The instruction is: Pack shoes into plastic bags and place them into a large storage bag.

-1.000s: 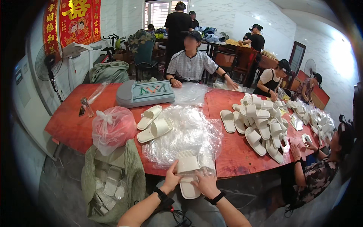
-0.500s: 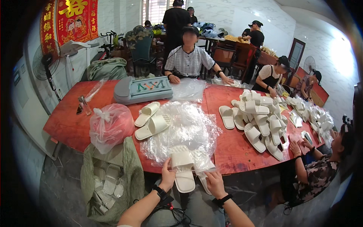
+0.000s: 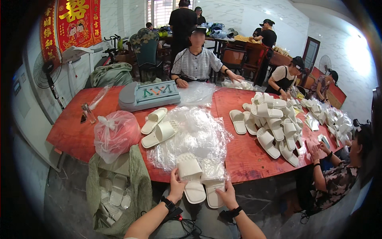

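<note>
At the table's near edge I hold a pair of white slippers side by side, their soles toward me. My left hand (image 3: 176, 186) is closed on the outer edge of the left slipper (image 3: 188, 168). The right slipper (image 3: 215, 196) is gripped at its outer edge by my right hand (image 3: 227, 196), the thumb lying on top. Clear plastic (image 3: 213, 169) covers the strap end of that right slipper; how far it reaches over the left one I cannot tell. Just beyond lies a spread stack of clear plastic bags (image 3: 191, 137).
Two loose slippers (image 3: 160, 134) lie left of the bags, by a knotted pink bag (image 3: 117, 133). A green sack (image 3: 137, 171) of wrapped slippers stands at lower left. A slipper heap (image 3: 274, 127) is at right. A grey case (image 3: 149, 96) sits behind; co-workers surround the table.
My right hand has moved from the plastic's edge down onto the right slipper's side. More of that slipper now shows, level with the left one. My left hand keeps its hold.
</note>
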